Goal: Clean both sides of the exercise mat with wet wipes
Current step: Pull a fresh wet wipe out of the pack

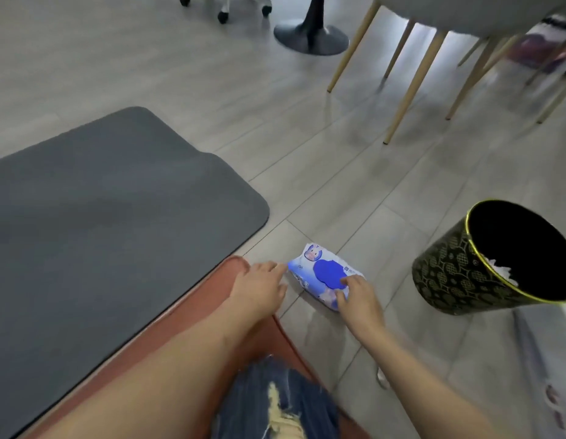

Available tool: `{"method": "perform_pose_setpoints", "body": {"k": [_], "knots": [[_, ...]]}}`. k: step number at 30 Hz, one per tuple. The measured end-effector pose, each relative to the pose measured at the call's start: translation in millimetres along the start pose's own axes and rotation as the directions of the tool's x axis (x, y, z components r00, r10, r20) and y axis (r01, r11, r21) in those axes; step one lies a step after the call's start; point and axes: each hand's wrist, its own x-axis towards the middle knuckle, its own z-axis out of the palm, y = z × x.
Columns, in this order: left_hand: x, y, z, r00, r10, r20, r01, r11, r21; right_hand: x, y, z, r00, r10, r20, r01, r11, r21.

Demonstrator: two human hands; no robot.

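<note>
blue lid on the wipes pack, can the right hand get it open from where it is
Probably yes. The right hand already rests on the wipes pack, its fingers at the edge of the blue lid, which nothing covers. The left hand touches the pack's other end and could steady it.

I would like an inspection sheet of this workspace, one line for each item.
Surface: grey plank floor, bare around the pack.
Job's things: grey exercise mat lying flat; wet wipes pack on the floor, blue lid closed.
Clutter: black and gold bin with white waste inside.
Grippers: left hand touches the pack's end; right hand fingers at the lid edge.
Cables: nothing seen.
Surroundings: chair legs, black pedestal base, castor wheels.
</note>
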Motion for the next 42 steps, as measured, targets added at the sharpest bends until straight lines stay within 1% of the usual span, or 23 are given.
{"method": "perform_pose_setpoints", "body": {"k": [4,7,9,11,13,15,20,23,25,28,29,30,32,34,36,38,40,41,42], "knots": [[37.7,26.6,40.6,0.99,0.08,0.117,-0.082,0.997,0.011,32.2,9.5,21.7,0.993,-0.113,0.019,0.113,0.993,0.014],[64.6,36.5,53.7,0.963,0.107,0.247,-0.116,0.993,0.023,52.0,6.8,30.0,0.985,-0.173,-0.003,0.173,0.983,-0.058],[78.6,38.5,56.8,0.946,0.112,0.304,-0.134,0.99,0.051,60.1,11.8,35.8,0.981,-0.19,-0.027,0.188,0.979,-0.077],[87.3,37.8,60.2,0.935,0.108,0.338,-0.136,0.989,0.061,64.9,18.3,38.7,0.985,-0.174,-0.019,0.174,0.985,-0.006],[90.7,36.0,64.6,0.93,0.108,0.353,-0.147,0.985,0.087,70.8,22.9,37.2,0.991,-0.129,0.036,0.126,0.989,0.072],[90.5,34.4,67.0,0.931,0.106,0.35,-0.152,0.983,0.106,76.2,23.0,33.1,0.989,-0.108,0.104,0.096,0.989,0.109],[90.4,38.8,67.2,0.932,0.1,0.348,-0.146,0.983,0.109,88.4,20.9,20.1,0.979,-0.068,0.192,0.033,0.984,0.176],[88.6,40.9,69.2,0.927,0.069,0.369,-0.109,0.99,0.087,97.8,21.4,4.3,0.975,0.002,0.221,-0.062,0.962,0.265],[84.6,43.1,70.1,0.937,0.057,0.344,-0.088,0.993,0.075,107.9,24.8,-7.8,0.983,0.019,0.183,-0.064,0.969,0.24],[79.0,51.7,71.4,0.965,0.065,0.254,-0.074,0.997,0.027,126.0,34.3,-21.5,0.998,0.06,-0.025,-0.054,0.982,0.181],[77.5,55.2,72.3,0.966,0.073,0.247,-0.08,0.997,0.021,129.2,36.2,-24.1,0.996,0.065,-0.057,-0.056,0.986,0.156],[76.8,58.2,74.1,0.962,0.082,0.26,-0.092,0.995,0.025,130.4,35.2,-25.0,0.997,0.054,-0.056,-0.047,0.992,0.119],[75.5,62.1,78.5,0.944,0.076,0.32,-0.097,0.994,0.05,127.5,32.5,-22.4,1.0,0.007,-0.015,-0.006,0.997,0.078],[75.2,63.1,81.2,0.934,0.055,0.353,-0.087,0.993,0.075,121.5,28.5,-20.2,0.999,-0.025,-0.021,0.027,0.994,0.102],[75.8,63.5,82.4,0.93,0.045,0.364,-0.091,0.99,0.11,115.7,29.9,-13.0,0.989,-0.147,0.011,0.145,0.983,0.113],[75.8,63.4,83.0,0.928,0.037,0.371,-0.095,0.985,0.141,110.0,32.1,-1.8,0.945,-0.301,0.13,0.293,0.953,0.079],[75.5,63.7,84.0,0.926,0.031,0.376,-0.094,0.984,0.15,106.3,32.3,9.2,0.883,-0.415,0.222,0.429,0.903,-0.019],[74.9,63.5,84.3,0.927,0.031,0.375,-0.092,0.985,0.147,105.8,31.3,14.2,0.866,-0.448,0.222,0.47,0.881,-0.056],[74.0,63.7,85.1,0.928,0.032,0.372,-0.09,0.986,0.14,104.6,29.4,16.8,0.87,-0.448,0.207,0.471,0.879,-0.074]]}}
